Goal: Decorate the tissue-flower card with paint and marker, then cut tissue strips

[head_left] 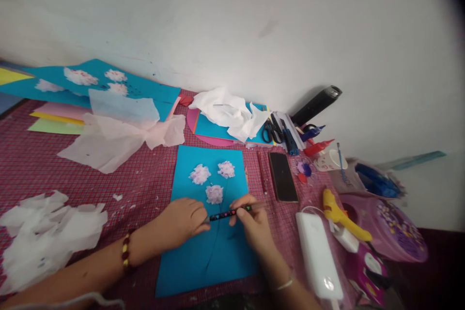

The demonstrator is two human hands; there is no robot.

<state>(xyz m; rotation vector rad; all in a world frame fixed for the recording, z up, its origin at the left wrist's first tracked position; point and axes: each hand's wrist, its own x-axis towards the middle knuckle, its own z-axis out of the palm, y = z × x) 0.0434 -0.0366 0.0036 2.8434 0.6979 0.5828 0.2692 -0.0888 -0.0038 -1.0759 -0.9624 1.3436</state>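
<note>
A black pen [224, 214] with coloured dots lies nearly level between my two hands, above a blue sheet of paper [192, 261]. My left hand [187, 220] is closed at the pen's left end, its fingertips over the tip. Thumb and fingers of my right hand [252, 220] pinch the pen near its other end. Three crumpled pale lilac paper flowers, one of them the lower flower [214, 194], sit on the upper half of the sheet. Thin dark drawn lines run down from them, partly hidden by my hands and the pen.
Right of the sheet lie a phone [282, 177], a white power bank [319, 254] and a yellow glue gun [343, 215]. Scissors [271, 130] and white tissue [232, 111] lie behind. More tissue [51, 237] is at the left. A wall [232, 24] rises behind the table.
</note>
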